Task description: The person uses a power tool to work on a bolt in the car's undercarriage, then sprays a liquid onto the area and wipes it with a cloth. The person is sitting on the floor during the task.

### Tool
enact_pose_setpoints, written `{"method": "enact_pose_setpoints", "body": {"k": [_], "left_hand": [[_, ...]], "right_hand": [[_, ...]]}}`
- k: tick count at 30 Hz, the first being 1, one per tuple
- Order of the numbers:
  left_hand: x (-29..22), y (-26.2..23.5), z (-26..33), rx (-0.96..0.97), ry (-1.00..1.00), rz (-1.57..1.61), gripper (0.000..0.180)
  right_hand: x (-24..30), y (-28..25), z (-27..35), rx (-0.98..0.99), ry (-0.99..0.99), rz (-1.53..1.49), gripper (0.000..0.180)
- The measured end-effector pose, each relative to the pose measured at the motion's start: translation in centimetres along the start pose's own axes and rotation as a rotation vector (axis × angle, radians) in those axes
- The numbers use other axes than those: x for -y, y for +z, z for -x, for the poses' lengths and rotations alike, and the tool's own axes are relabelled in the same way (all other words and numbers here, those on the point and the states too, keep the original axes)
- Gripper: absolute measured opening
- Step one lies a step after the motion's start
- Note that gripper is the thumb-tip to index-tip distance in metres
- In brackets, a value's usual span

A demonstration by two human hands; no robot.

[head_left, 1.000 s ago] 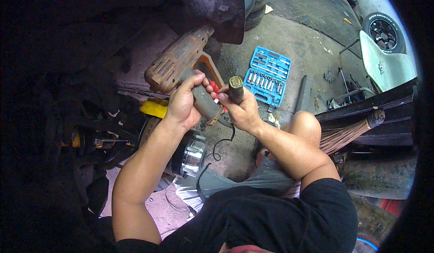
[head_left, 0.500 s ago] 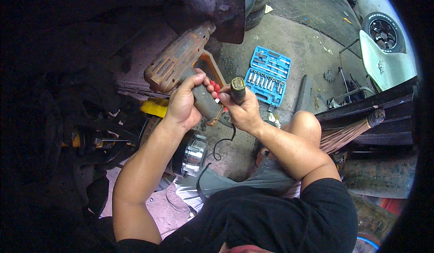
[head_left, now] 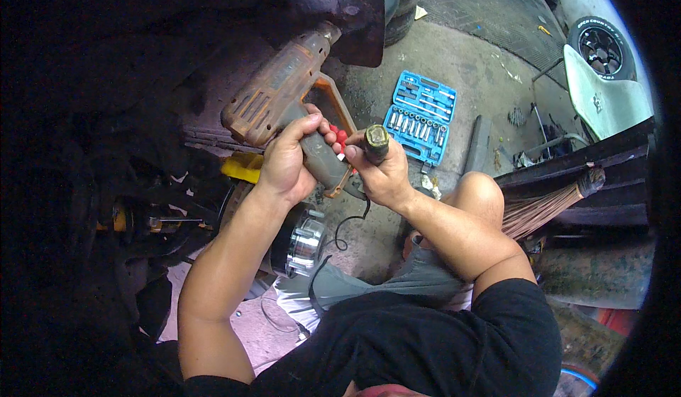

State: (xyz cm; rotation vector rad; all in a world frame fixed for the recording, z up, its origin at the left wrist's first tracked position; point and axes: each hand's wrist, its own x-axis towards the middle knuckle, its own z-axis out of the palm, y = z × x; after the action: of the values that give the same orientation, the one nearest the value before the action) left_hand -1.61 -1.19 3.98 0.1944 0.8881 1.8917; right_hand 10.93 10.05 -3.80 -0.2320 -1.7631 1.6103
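While holding power tool (head_left: 273,88), left grip (head_left: 287,163): wrapped round handle (head_left: 323,164), likely to balance weight.
Right grip (head_left: 384,175): closed round dark cylinder (head_left: 377,140), end up.
Socket case (head_left: 410,146): lying open, presumably for access.

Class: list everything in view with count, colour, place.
Power tool: 1, brown-grey, centre left.
Rod: 1, dark with yellowish end, centre.
Red item: count unclear, red, centre.
Cord: 1+, black, centre.
Hub: 1, silver-black, lower centre.
Yellow parts: at least 2, yellow, left.
Machinery: too dim to count, dark, left.
Socket set: 1, blue, open on floor.
Bar: 1, grey, right.
Tyres: at least 2, black, top centre.
Mat: 1, dark, upper right.
Wheel: 1, black, upper right.
Chair: 1, pale green, right.
Broom: 1, tan, right.
Shirt: 1, black, bottom.
Shorts: 1, grey, bottom.
Left hand: 1, bare, grip round power tool.
Right hand: 1, bare, grip on rod.
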Motion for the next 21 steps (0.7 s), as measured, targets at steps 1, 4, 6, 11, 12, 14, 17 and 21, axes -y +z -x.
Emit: {"method": "enact_pose_setpoints", "body": {"k": [1,4,6,11,12,14,17,21], "left_hand": [[0.0,0.1,0.0,0.004,-0.001,0.008,0.015],[-0.2,0.3,0.2,0.021,0.008,-0.011,0.016],[-0.3,0.3,0.3,0.023,0.007,-0.009,0.017],[-0.4,0.2,0.3,0.058,0.006,0.001,0.017],[-0.4,0.1,0.3,0.062,0.008,0.002,0.018],[-0.4,0.2,0.3,0.072,0.011,0.002,0.018],[-0.4,0.2,0.4,0.089,0.019,-0.002,0.019],[-0.4,0.3,0.5,0.114,0.036,-0.008,0.019]], "right_hand": [[-0.1,0.0,0.0,-0.006,-0.015,-0.003,0.017],[0.1,0.1,-0.1,-0.007,-0.050,0.007,0.016],[0.4,0.0,-0.2,-0.002,-0.057,0.016,0.015],[0.3,0.0,-0.3,-0.017,-0.097,0.043,0.016],[0.8,-0.1,-0.4,-0.013,-0.105,0.060,0.016],[1.2,-0.2,-0.4,-0.009,-0.111,0.077,0.017],[1.5,-0.4,-0.4,-0.005,-0.133,0.110,0.017],[2.2,-0.6,-0.7,-0.002,-0.204,0.174,0.017]]}}
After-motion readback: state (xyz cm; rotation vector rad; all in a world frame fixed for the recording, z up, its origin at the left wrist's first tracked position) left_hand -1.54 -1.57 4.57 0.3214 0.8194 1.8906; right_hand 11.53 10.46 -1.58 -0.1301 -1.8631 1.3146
